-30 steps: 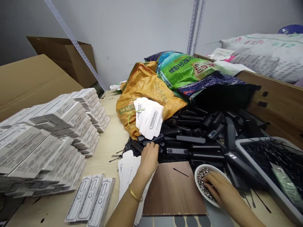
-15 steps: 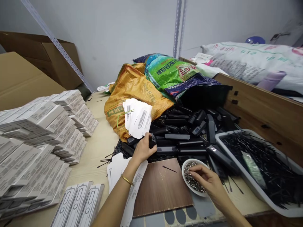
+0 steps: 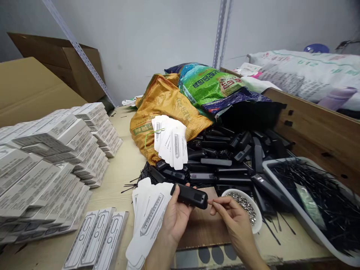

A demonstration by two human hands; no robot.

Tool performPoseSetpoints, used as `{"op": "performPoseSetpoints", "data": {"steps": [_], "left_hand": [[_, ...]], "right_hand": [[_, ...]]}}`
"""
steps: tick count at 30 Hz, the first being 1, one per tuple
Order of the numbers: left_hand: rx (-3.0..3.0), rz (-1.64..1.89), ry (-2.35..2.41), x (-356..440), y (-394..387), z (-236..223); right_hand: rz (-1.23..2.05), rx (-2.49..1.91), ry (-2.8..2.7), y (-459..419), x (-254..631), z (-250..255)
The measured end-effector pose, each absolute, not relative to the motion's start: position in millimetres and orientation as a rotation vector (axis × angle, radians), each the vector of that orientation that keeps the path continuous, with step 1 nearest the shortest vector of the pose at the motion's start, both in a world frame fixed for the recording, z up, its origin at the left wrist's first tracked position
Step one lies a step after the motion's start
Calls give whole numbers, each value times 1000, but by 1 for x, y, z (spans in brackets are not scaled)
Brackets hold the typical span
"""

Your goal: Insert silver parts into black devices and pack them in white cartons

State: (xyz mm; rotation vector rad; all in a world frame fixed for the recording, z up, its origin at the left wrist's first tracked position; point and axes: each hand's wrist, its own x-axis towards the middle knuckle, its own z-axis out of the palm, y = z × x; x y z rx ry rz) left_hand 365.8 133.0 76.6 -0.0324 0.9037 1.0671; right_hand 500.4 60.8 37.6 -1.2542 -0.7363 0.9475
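My left hand point(image 3: 176, 216) grips a black oblong plastic device point(image 3: 190, 195) and holds it above a brown board point(image 3: 202, 228). My right hand point(image 3: 232, 219) has thumb and forefinger pinched together right at the device's right end; whatever is between them is too small to make out. Just behind that hand stands a white bowl point(image 3: 254, 213) of small shiny metal pieces. A heap of similar black devices point(image 3: 225, 161) lies beyond the hands. Flat white carton blanks point(image 3: 149, 217) lie under my left wrist.
Stacks of white printed boxes point(image 3: 56, 157) fill the left side. A grey tray of thin black sticks point(image 3: 312, 195) sits at the right. Orange, green and blue woven sacks point(image 3: 182, 97) lie at the back, with white cards point(image 3: 171, 142) on them. Cardboard point(image 3: 33, 82) stands far left.
My left hand has lifted one black device from the heap and drawn it toward me. My right hand has left the bowl and come to the device's end.
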Motion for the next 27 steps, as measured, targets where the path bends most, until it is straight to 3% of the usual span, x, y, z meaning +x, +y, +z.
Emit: {"op": "performPoseSetpoints", "data": {"steps": [5, 10, 12, 19, 27], "left_hand": [[-43, 1119, 893, 366, 128, 80], [-100, 1225, 828, 370, 126, 77], [-18, 1217, 828, 370, 120, 72], [463, 552, 766, 360, 92, 62], [150, 993, 835, 364, 108, 75]], "right_hand": [[662, -1305, -854, 58, 491, 43], [994, -1140, -751, 55, 491, 41], [978, -1079, -664, 56, 495, 41], [883, -1122, -752, 66, 502, 55], [420, -1316, -1113, 46, 494, 51]]}}
